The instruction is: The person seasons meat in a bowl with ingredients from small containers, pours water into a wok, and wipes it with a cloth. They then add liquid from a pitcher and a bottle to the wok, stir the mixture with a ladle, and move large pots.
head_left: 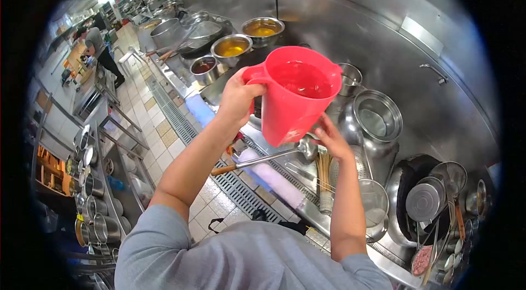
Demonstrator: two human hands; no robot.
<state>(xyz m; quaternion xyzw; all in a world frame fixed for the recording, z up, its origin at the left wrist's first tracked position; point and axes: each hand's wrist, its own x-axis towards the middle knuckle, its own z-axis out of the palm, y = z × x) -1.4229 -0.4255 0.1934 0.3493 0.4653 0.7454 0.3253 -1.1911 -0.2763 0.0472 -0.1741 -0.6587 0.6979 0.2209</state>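
A large red plastic jug [287, 117] with clear liquid inside is held up over the steel cooking counter. My left hand [239, 97] is wrapped round its handle. My right hand [332, 139] is at the lower right side of the jug, fingers apart and fingertips partly hidden behind it, so contact is hard to tell. Below the jug lie a ladle [255, 161] with a wooden handle and a bamboo brush [324, 180]. A tall steel pot [378, 116] stands right of the jug.
Bowls of yellow liquid [233, 47] and a pot of dark liquid [204, 66] stand behind left. Strainers [373, 202], a dark wok [402, 197] and a ladle of minced meat [422, 261] are at right. A person [97, 46] stands far left. A wall tap [434, 73] juts out.
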